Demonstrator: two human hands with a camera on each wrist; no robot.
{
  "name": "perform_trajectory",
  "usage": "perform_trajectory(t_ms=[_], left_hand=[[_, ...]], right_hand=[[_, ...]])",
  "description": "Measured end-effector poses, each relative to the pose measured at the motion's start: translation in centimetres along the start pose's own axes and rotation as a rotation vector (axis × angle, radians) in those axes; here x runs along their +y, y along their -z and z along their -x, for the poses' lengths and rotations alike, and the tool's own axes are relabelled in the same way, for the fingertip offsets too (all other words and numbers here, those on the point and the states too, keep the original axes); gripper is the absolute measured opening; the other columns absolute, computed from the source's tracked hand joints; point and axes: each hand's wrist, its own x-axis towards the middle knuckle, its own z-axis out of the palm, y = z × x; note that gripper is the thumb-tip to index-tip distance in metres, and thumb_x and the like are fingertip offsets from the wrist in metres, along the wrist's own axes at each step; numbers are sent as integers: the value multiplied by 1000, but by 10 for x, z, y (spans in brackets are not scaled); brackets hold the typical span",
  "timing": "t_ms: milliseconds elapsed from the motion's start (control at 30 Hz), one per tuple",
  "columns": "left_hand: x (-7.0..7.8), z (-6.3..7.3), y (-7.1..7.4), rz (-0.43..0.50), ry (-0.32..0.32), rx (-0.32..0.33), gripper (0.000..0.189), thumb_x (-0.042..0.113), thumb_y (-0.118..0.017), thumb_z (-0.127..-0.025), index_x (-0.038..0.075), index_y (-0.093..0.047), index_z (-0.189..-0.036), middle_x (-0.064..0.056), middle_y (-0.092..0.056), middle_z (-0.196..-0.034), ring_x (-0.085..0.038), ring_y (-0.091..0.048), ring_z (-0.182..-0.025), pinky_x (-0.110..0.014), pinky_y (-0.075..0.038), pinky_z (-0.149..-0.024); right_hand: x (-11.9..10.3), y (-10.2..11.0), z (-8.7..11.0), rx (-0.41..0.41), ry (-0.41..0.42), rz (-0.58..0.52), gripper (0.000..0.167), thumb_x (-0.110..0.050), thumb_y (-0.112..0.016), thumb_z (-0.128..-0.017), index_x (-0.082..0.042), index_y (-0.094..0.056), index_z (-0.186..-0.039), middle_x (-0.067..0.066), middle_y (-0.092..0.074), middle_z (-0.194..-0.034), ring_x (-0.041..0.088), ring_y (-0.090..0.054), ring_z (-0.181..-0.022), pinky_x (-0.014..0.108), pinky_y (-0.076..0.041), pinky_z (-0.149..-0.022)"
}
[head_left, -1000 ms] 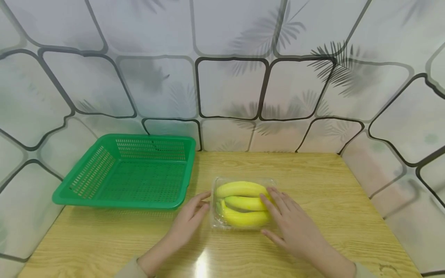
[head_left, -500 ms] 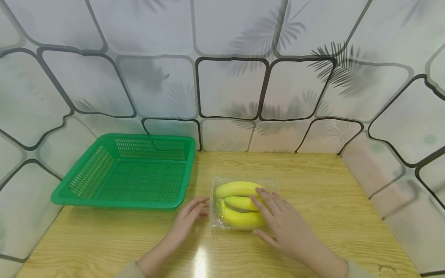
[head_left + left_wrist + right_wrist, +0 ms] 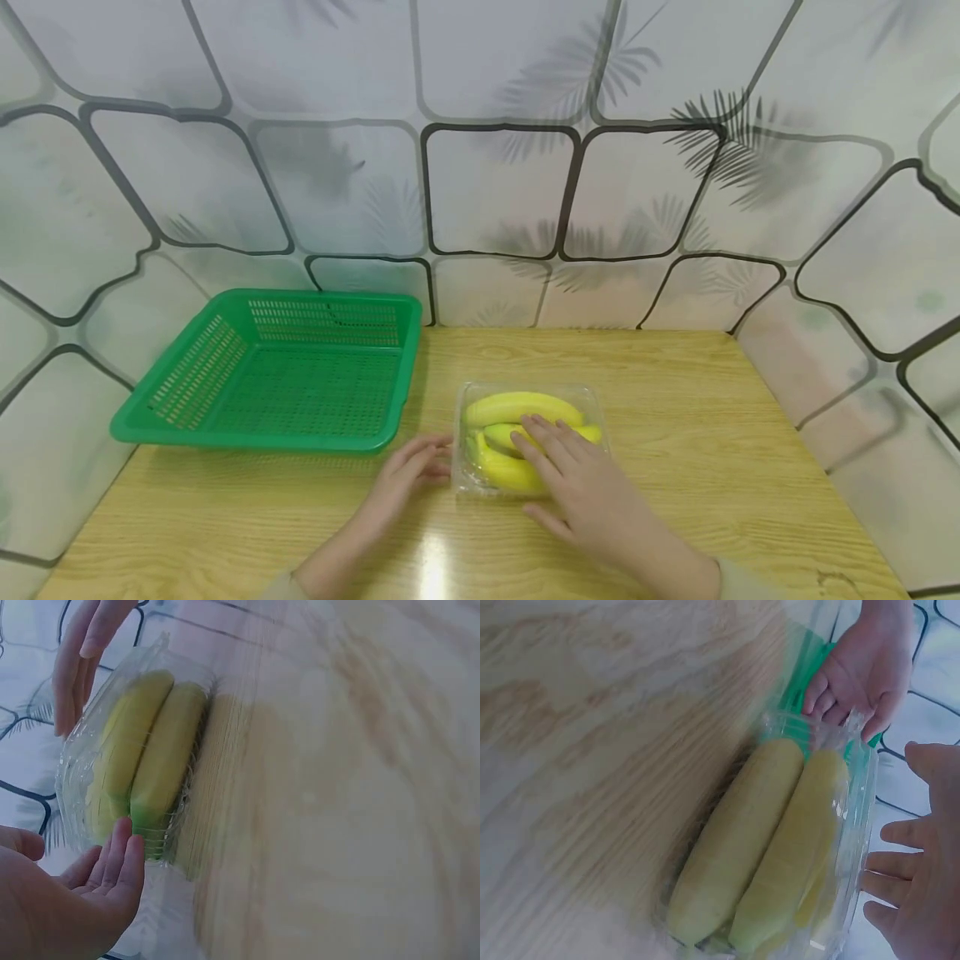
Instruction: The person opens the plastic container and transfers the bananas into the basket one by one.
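Note:
A clear plastic box (image 3: pixel 590 398) sits on the table with several yellow bananas (image 3: pixel 517 408) inside; its lid appears closed. My right hand (image 3: pixel 592 496) spreads over the box's front right part, fingers fairly straight and close to the lid, covering part of the bananas. In the right wrist view that right hand (image 3: pixel 922 877) is beside the lid with its fingers apart. My left hand (image 3: pixel 397 483) stays at the left side of the box, fingers loosely bent. The left wrist view puts the left hand's fingertips (image 3: pixel 133 851) right at the box's end, by the green banana tips.
An empty green plastic basket (image 3: pixel 300 392) with slotted walls stands at the back left, near the box. Behind it rises a wall (image 3: pixel 495 183) with a stone pattern and leaf prints. The wooden table (image 3: pixel 675 375) reaches walls at both sides.
My right hand has slid left and slightly toward me across the top of the box. The left hand has dropped a little lower beside it. The box and basket keep their places.

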Motion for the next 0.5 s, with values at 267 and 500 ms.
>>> perform_trajectory(t_ms=[267, 500], left_hand=[[-4, 1, 0, 65, 26, -24, 49, 16, -41, -112, -22, -46, -142, -41, -60, -132, -9, -71, -96, -25, -61, -94], [-7, 2, 0, 158, 64, -39, 49, 16, -42, -111, -22, -45, -143, -32, -68, -128, -11, -72, -100, -27, -61, -96]], right_hand=[[-15, -8, -6, 15, 38, -11, 84, -49, -80, -88, -4, -52, -154, 16, -55, -159, 31, -54, -147, 46, -48, -119], [-23, -15, -10, 3, 33, -32, 78, -48, -74, -95, -7, -50, -156, 13, -51, -163, 28, -49, -151, 45, -43, -124]])
